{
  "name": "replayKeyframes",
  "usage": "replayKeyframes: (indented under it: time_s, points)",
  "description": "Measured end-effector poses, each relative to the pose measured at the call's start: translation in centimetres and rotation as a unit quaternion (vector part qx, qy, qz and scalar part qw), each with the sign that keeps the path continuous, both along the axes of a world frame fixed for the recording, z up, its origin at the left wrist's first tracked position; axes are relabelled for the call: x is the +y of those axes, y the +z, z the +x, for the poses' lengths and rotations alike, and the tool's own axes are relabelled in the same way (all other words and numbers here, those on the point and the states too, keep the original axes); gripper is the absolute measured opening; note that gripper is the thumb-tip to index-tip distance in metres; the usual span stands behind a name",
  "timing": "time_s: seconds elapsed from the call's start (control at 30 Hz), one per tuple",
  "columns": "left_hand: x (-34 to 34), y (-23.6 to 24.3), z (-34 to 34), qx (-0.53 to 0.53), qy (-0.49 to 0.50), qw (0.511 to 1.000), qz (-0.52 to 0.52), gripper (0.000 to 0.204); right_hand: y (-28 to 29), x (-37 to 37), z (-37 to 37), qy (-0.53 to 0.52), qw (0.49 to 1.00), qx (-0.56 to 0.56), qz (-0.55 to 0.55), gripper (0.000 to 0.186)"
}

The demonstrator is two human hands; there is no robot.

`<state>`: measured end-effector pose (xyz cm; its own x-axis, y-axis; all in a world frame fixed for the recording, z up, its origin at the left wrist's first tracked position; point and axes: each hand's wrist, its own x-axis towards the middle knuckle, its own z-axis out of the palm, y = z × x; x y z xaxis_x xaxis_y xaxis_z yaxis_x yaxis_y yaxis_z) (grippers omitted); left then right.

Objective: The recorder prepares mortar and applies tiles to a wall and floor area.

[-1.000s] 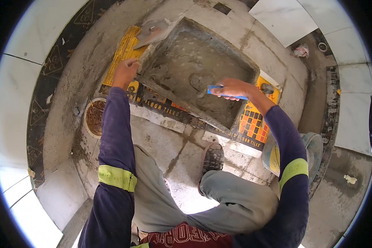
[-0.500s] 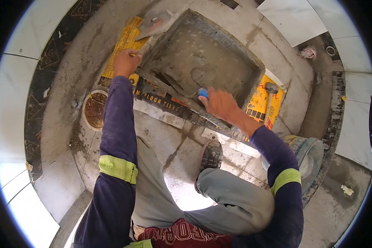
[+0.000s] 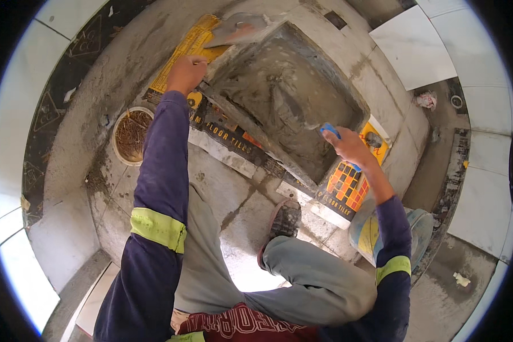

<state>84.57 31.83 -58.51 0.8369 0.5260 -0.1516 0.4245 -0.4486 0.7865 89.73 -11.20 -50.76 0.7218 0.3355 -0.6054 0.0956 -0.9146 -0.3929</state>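
A rectangular mortar tub (image 3: 236,108), its rim crusted grey, lies in front of me with wet grey mortar (image 3: 308,85) inside. My right hand (image 3: 350,148) is closed round the blue handle of a trowel (image 3: 330,131) above the tub's right side. The trowel's mortar-smeared blade reaches left into the mix and is hard to make out. At the left corner, my left hand (image 3: 189,74) is closed with its fingers at the tub's rim; the fingertips are partly hidden.
Printed yellow and black packaging (image 3: 353,185) lies beneath the tub. A hammer (image 3: 373,139) is partly hidden behind my right hand. A round container of brown bits (image 3: 132,137) stands left, a bucket (image 3: 419,228) right. A flat grey piece (image 3: 239,25) lies beyond my left hand.
My right hand has moved right with the trowel, stirring up the mortar's surface. My left hand has stayed by the tub's left corner. The whole view has shifted slightly.
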Motion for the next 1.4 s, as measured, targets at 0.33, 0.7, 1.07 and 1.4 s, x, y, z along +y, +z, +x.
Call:
replayKeyframes:
  time_s: [0.33, 0.7, 1.07, 1.4]
  points:
    - [0.5, 1.4, -0.6, -0.082, 0.098, 0.991, -0.047, 0.027, 0.3, 1.7, -0.6, 0.151, 0.958, -0.234, 0.062, 0.043]
    - [2.0, 2.0, -2.0, -0.123, 0.103, 0.984, -0.074, 0.028, 0.3, 13.9, 0.4, 0.393, 0.863, -0.317, -0.011, 0.033]
    - [3.5, 1.4, -2.3, -0.141, 0.086, 0.985, -0.059, 0.03, -0.3, 3.6, 0.9, 0.211, 0.948, -0.239, -0.022, 0.04]
    - [0.7, 0.9, 0.0, -0.123, 0.025, 0.986, -0.107, 0.031, 0.6, 6.2, -9.5, 0.005, 0.985, 0.12, 0.127, 0.047]
